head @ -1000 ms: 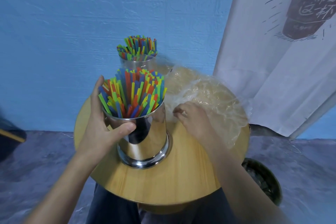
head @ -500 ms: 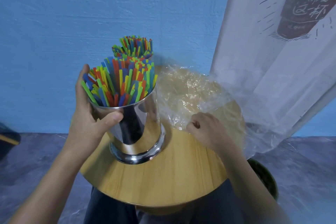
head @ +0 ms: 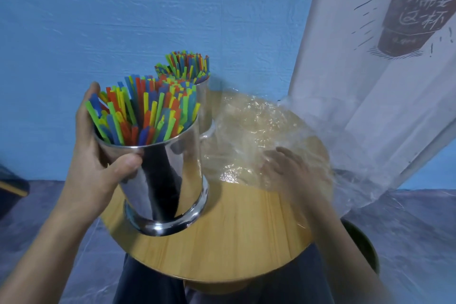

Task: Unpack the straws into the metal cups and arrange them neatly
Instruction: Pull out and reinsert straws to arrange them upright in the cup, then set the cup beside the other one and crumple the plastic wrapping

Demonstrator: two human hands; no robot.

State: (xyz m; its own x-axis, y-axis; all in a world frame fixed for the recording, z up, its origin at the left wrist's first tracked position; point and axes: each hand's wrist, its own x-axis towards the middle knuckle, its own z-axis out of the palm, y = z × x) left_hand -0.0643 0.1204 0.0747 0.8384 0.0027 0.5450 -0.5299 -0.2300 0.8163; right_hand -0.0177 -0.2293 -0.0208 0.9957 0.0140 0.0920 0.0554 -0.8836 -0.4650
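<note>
Table (head: pixel 234 242) wood shows between the hands. Left hand (head: pixel 96 170) wraps the tilted cup (head: pixel 167 180) near the table's left edge. Right hand (head: pixel 288 170) is blurred behind the bag (head: pixel 259 131), so I cannot tell its grip.

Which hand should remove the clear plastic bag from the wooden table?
Right: the right hand lies at the crumpled clear plastic bag; the left hand grips the straw-filled shiny metal cup.

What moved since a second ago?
The left hand has tipped the near cup of straws leftward, toward the table edge, gripping it throughout. The right hand, now blurred, has swept the plastic bag rightward. The far cup stayed at the back.
</note>
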